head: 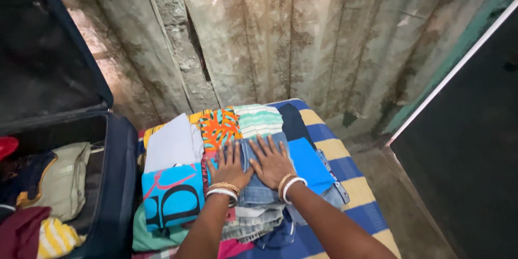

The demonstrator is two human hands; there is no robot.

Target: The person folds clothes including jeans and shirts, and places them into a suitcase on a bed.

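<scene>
My left hand (230, 165) and my right hand (272, 161) lie flat, side by side, with fingers spread on top of a stack of folded denim garments (253, 205). Both wrists carry gold and white bangles. The denim stack sits on a surface covered by a blue and yellow striped cloth (345, 170). Around it lie other folded clothes: a light blue piece with black and pink shapes (171, 194), a grey one (172, 143), an orange patterned one (218, 127), a green striped one (260, 120) and a bright blue one (306, 164).
An open dark blue suitcase (116, 183) stands at the left, its lid (43, 48) raised, with beige, red and yellow striped clothes inside. A stained concrete wall (280, 38) is behind. A dark panel with a white edge (464, 145) is at the right.
</scene>
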